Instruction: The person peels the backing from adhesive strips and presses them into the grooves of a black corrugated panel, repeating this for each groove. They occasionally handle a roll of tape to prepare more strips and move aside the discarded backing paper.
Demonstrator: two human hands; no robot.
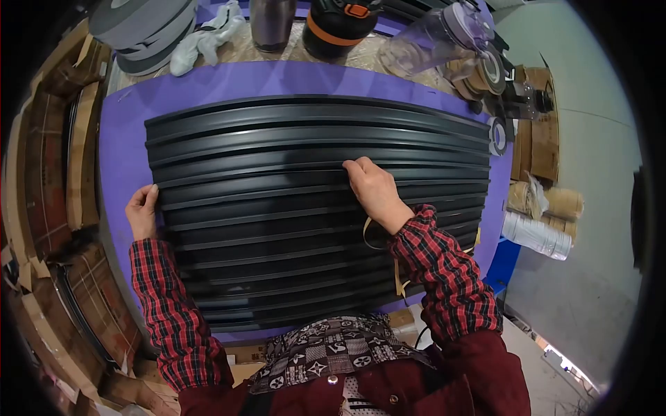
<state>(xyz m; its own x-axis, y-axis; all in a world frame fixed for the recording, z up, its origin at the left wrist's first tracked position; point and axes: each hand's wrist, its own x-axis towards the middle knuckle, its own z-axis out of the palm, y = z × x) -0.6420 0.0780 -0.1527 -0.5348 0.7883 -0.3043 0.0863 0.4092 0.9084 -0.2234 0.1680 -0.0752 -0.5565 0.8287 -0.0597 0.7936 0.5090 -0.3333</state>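
Observation:
Long black ribbed strips [263,197] lie side by side across a purple mat [125,152]. At their left ends is my left hand [143,208], its thumb and forefinger pinched at the end of one strip. My right hand [373,188] rests over the middle of the strips with its fingers curled together; what its fingertips hold, if anything, is hidden. A thin tan band [372,237] hangs below my right wrist, and another yellowish piece shows beside my right forearm.
Along the far edge stand grey rolls [142,31], a white glove [205,45], a metal cup [272,24], a black bottle with an orange band [338,28] and a clear bottle [416,48]. Tape rolls [497,136] lie at the right. Cardboard boxes [48,166] line the left.

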